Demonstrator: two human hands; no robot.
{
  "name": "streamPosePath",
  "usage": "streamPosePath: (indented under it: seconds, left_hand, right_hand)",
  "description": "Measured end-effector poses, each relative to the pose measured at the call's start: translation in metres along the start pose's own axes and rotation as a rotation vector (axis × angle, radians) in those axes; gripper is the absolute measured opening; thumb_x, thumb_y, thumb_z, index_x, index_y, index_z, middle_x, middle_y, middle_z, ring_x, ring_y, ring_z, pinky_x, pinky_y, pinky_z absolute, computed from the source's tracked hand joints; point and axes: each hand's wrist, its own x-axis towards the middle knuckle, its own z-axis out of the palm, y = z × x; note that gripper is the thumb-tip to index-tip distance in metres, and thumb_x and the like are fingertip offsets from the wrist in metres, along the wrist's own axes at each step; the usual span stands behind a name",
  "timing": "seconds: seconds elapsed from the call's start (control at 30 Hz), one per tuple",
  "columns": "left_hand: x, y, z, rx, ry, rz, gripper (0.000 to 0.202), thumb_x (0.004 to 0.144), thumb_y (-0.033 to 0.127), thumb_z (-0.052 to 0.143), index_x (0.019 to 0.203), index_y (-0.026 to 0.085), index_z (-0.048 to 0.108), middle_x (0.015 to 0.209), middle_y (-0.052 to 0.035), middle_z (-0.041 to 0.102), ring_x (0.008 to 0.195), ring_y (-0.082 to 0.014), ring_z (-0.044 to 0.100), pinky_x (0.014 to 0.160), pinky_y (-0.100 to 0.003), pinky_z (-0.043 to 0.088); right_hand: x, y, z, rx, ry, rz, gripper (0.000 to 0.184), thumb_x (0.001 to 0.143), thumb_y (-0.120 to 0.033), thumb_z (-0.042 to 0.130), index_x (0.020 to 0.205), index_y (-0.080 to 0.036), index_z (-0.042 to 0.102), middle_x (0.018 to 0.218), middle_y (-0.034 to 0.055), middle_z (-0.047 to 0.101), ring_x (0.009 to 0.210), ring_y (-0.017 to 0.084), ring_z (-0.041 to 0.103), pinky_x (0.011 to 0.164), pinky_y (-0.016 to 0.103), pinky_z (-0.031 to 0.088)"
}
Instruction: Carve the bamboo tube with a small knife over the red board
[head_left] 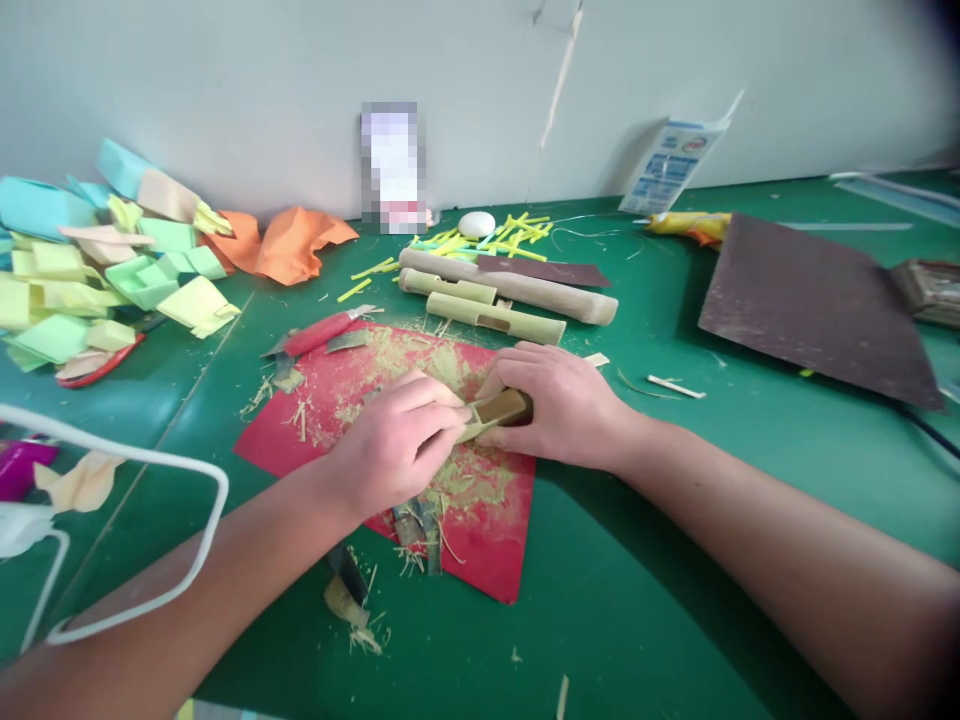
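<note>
My right hand [559,405] is wrapped around a short split bamboo piece [499,407], its hollow side facing up. The fingers of my left hand [401,435] are closed at the left end of that bamboo; whether they also pinch something small is hidden. Both hands are over a red sheet [495,550] strewn with pale bamboo dust and shavings. Dark, worn strips [420,530] lie on its lower edge. At the sheet's upper left corner rests a red-handled knife [322,332].
Behind the sheet lie cut bamboo lengths [495,318], a longer bamboo tube [525,288] and yellow sticks [517,235]. A dark brown sheet [810,310] is at right. Folded papers [60,280] pile up at left. A white wire frame [217,500] overlaps my left forearm.
</note>
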Motion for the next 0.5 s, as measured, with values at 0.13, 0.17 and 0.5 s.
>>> streamPosePath:
  seconds: [0.13, 0.17, 0.5]
  left_hand:
    - [-0.008, -0.001, -0.006, -0.011, 0.000, -0.025, 0.012, 0.084, 0.007, 0.059, 0.093, 0.012, 0.067, 0.092, -0.0077, 0.067, 0.083, -0.0149, 0.059, 0.075, -0.031, 0.051]
    - [-0.013, -0.002, -0.010, 0.004, 0.002, -0.024, 0.014, 0.083, 0.007, 0.060, 0.095, 0.012, 0.067, 0.094, -0.0079, 0.067, 0.084, -0.0151, 0.059, 0.077, -0.031, 0.051]
    - [-0.017, -0.004, -0.020, 0.075, 0.023, 0.002, 0.017, 0.081, 0.006, 0.063, 0.096, 0.013, 0.068, 0.096, -0.0083, 0.066, 0.088, -0.0154, 0.060, 0.080, -0.031, 0.052]
  right_hand:
    - [0.001, 0.002, 0.000, 0.016, 0.002, -0.026, 0.026, 0.070, -0.042, 0.072, 0.080, -0.019, 0.063, 0.079, 0.0026, 0.062, 0.075, 0.018, 0.054, 0.066, 0.030, 0.036]
    - [0.001, 0.003, 0.000, 0.026, 0.001, -0.042, 0.026, 0.071, -0.042, 0.071, 0.081, -0.019, 0.063, 0.080, 0.0027, 0.063, 0.075, 0.018, 0.054, 0.066, 0.030, 0.037]
    - [-0.001, 0.005, 0.000, 0.013, 0.017, -0.079, 0.027, 0.074, -0.042, 0.068, 0.088, -0.019, 0.067, 0.085, 0.0036, 0.063, 0.079, 0.019, 0.055, 0.068, 0.031, 0.038]
